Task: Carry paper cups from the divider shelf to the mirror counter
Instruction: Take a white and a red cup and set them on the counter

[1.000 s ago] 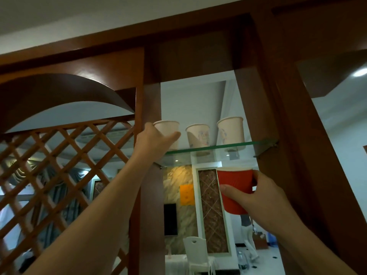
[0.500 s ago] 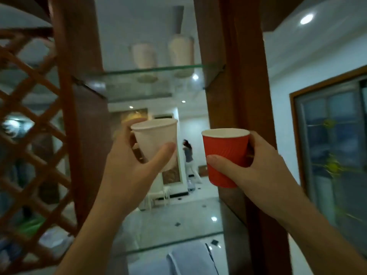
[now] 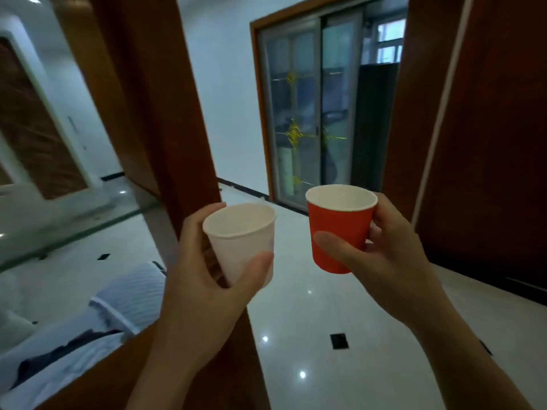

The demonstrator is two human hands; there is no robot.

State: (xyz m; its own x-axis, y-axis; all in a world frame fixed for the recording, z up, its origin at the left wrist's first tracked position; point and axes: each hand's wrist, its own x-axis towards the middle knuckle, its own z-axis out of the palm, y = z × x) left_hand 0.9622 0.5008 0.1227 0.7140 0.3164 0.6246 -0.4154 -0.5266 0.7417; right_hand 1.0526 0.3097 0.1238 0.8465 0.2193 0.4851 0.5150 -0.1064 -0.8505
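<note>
White cup (image 3: pixel 241 232), red cup (image 3: pixel 340 223) carried off shelf

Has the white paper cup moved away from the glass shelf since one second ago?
Yes. The white cup was standing on the upper glass shelf; now the left hand holds it lower, beside the wooden post, off any shelf.

No legible text, label, brand, number or sign is showing. The white paper cup (image 3: pixel 241 241) and the red paper cup (image 3: pixel 340 229) are presenting plain, unprinted surfaces toward the camera.
</note>
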